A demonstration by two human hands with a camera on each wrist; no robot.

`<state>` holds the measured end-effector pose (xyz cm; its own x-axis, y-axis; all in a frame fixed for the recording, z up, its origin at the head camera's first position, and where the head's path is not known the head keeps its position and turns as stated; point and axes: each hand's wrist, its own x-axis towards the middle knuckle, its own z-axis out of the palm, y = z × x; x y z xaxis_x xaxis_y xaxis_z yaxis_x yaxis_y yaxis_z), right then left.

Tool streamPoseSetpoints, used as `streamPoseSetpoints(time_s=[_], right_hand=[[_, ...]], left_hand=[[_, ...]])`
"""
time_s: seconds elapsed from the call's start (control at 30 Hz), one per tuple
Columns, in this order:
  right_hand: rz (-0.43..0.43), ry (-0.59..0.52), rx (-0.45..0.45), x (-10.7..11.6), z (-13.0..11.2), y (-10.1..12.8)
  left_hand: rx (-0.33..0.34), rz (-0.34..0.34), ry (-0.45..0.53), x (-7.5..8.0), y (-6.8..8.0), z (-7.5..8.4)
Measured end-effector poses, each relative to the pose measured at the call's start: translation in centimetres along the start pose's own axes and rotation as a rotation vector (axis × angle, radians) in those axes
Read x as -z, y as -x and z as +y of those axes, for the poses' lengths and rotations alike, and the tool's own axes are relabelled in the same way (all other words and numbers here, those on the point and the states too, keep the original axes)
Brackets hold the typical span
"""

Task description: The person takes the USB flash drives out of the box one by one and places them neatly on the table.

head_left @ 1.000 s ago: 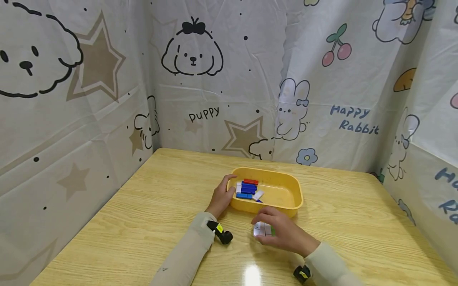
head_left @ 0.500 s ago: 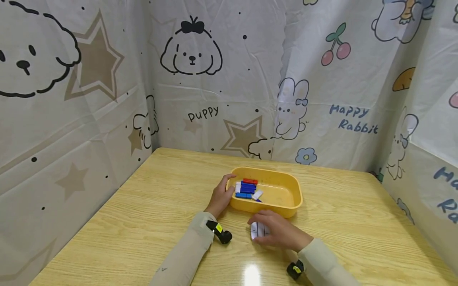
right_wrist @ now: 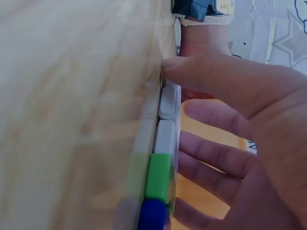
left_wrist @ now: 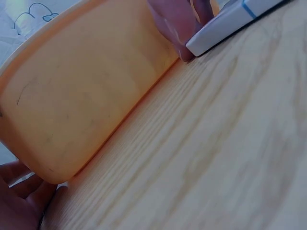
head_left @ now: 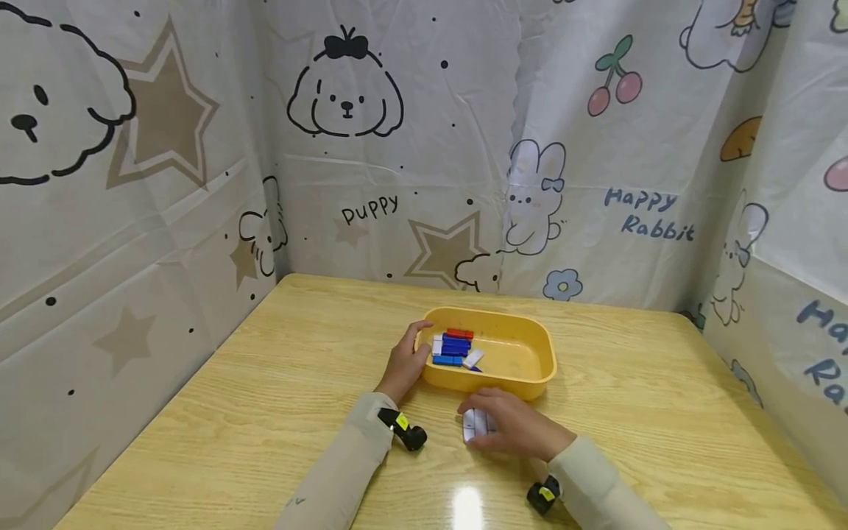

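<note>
A yellow tray (head_left: 523,364) stands mid-table, holding red (head_left: 460,333), blue (head_left: 456,346) and white blocks (head_left: 474,358) at its left end. My left hand (head_left: 405,362) grips the tray's left end, thumb over the rim. In the left wrist view its fingers (left_wrist: 19,201) lie under the tray wall (left_wrist: 86,96). Just in front of the tray, my right hand (head_left: 510,430) covers a short row of joined blocks (head_left: 475,425) lying on the table. The right wrist view shows that row (right_wrist: 165,139) as white, green (right_wrist: 158,178) and blue pieces, held between thumb and fingers (right_wrist: 216,158).
The wooden table (head_left: 265,383) is walled by cartoon-print curtains (head_left: 165,184) at the left, back and right. Black wrist cameras (head_left: 407,436) sit on both sleeves. The tray's right half holds nothing.
My right hand has slid a little left with the block row and settled lower over it, hiding the green end in the head view. The left hand stays on the tray.
</note>
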<state>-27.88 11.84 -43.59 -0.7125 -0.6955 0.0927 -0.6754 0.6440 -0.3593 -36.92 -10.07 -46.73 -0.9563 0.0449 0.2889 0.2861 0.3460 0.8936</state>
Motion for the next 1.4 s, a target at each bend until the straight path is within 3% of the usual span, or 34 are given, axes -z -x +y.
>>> streamPoseSetpoints(time_s=[1.4], right_hand=[[-0.013, -0.015, -0.051, -0.08, -0.1, -0.08]], left_hand=[[0.001, -0.002, -0.001, -0.08, -0.29, -0.42]])
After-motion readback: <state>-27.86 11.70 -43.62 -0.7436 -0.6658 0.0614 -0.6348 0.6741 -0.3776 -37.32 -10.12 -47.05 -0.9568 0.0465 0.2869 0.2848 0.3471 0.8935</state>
